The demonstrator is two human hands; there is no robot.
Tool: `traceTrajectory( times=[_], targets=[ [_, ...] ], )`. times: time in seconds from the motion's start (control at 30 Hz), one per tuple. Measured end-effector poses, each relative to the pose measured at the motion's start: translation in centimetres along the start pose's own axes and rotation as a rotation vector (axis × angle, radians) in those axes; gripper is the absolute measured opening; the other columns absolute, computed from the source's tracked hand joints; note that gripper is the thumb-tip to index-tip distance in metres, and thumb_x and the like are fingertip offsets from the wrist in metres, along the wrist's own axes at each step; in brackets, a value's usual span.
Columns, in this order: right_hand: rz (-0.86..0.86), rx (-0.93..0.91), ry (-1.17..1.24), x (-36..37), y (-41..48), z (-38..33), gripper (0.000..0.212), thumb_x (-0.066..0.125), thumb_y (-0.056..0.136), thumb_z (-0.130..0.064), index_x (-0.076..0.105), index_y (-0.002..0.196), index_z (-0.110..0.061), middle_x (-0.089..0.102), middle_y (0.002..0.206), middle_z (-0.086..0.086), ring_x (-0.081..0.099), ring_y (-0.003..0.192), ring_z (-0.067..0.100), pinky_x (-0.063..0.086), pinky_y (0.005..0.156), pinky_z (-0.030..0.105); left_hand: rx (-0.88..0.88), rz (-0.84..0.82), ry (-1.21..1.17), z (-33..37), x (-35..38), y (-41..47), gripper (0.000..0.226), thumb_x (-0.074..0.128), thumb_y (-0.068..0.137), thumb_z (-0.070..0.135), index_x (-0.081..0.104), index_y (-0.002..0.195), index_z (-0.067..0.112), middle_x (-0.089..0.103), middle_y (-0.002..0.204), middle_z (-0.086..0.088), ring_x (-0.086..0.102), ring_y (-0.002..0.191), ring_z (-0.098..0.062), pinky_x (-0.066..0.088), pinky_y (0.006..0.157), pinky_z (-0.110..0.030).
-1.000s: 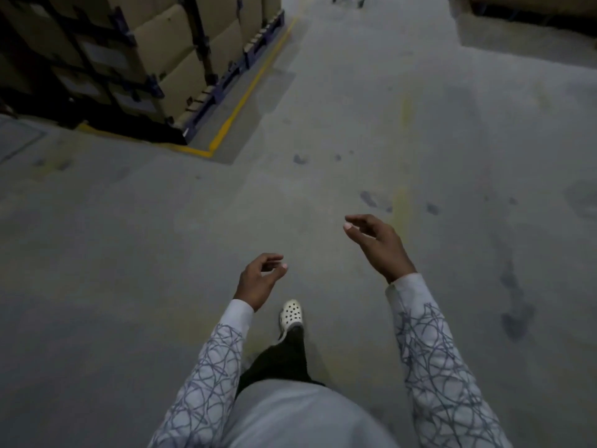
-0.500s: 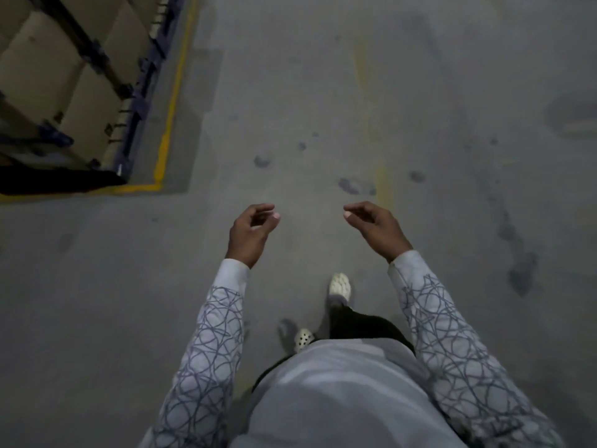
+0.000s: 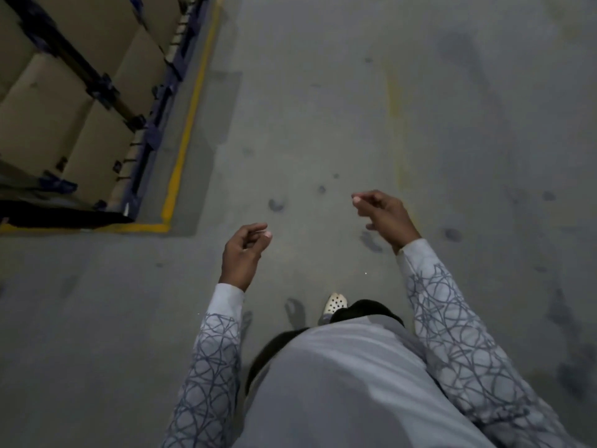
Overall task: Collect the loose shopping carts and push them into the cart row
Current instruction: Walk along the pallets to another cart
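Two empty hands hover over a grey concrete floor [image 3: 323, 124]; the left hand [image 3: 244, 250] and the right hand [image 3: 384, 218] both have loosely curled fingers; a shopping cart would likely be a stiff, fairly heavy rolling frame, best gripped at its push bar with both hands; no shopping cart is in view, so where it lies from either hand cannot be told; cardboard boxes [image 3: 64, 108] stand far left behind a yellow line [image 3: 184, 150].

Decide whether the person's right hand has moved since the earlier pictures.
Yes, forward along the floor. The dark floor stain that lay ahead of the right hand now sits beside its wrist, nearer the person.
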State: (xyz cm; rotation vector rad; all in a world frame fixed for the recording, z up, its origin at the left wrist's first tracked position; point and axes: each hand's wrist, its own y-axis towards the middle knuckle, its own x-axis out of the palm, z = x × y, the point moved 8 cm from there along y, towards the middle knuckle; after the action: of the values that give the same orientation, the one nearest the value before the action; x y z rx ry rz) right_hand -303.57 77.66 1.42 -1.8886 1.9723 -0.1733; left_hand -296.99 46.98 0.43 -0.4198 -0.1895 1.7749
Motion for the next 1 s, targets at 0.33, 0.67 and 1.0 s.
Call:
traceTrajectory(
  times=[0.33, 0.67, 1.0],
  targets=[
    [-0.167, -0.117, -0.026, 7.2, 21.5, -14.3, 0.022, 0.066, 0.096, -0.023, 0.071, 0.115, -0.012, 0.072, 0.104, 0.005, 0.063, 0.087, 0.008, 0.048, 0.063, 0.019, -0.108, 0.162, -0.124, 4.4, -1.2, 18.1, 0.019, 0.068, 0.092, 0.009, 0.070, 0.110, 0.015, 0.071, 0.102, -0.015, 0.063, 0.086, -0.017, 0.047, 0.075, -0.033],
    [-0.110, -0.184, -0.170, 13.7, 46.3, -24.3, 0.019, 0.070, 0.093, -0.025, 0.074, 0.110, -0.019, 0.073, 0.099, -0.009, 0.065, 0.088, -0.001, 0.049, 0.079, 0.017, -0.071, 0.042, -0.055, 15.2, -1.5, 50.4, 0.016, 0.067, 0.092, 0.007, 0.068, 0.107, 0.014, 0.069, 0.094, -0.011, 0.061, 0.086, -0.020, 0.046, 0.066, -0.025],
    [-0.014, 0.129, -0.224, 11.3, 65.6, -23.1, 0.011, 0.071, 0.092, -0.027, 0.072, 0.103, -0.028, 0.073, 0.094, -0.008, 0.068, 0.090, 0.005, 0.045, 0.072, 0.017, 0.510, -0.209, 0.116, 46.7, 6.2, 75.0, 0.023, 0.071, 0.090, 0.031, 0.070, 0.111, 0.021, 0.073, 0.098, -0.001, 0.067, 0.090, -0.013, 0.050, 0.075, -0.028]
  ],
)
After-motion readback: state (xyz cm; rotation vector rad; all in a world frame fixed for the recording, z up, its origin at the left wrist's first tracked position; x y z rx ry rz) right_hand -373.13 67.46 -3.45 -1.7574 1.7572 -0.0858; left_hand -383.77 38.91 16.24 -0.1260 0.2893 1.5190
